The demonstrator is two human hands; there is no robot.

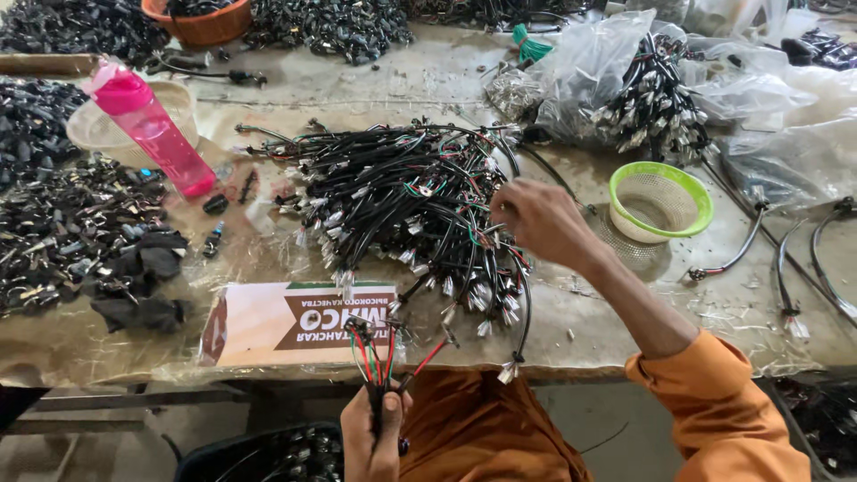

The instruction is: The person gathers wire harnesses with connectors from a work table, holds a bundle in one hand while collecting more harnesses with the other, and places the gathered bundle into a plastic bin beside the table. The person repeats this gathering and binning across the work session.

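Note:
A big tangled pile of short black cables [411,205] with coloured inner wires and metal end plugs lies in the middle of the worktable [625,330]. My right hand [536,219] reaches into the pile's right side, fingers pinched on a cable there. Below the table edge, my left hand [373,437] grips a small bundle of cables [375,357] upright, their red, green and black wire ends fanning out above my fist. Orange sleeves and clothing show at the bottom.
A pink bottle [152,125] stands at left beside a beige basket [98,134]. A green-rimmed strainer [661,201] sits right of the pile. Plastic bags of cables [652,89] lie at back right, black parts [62,223] at left, a printed card [295,321] at front, an orange bowl [201,22] at back.

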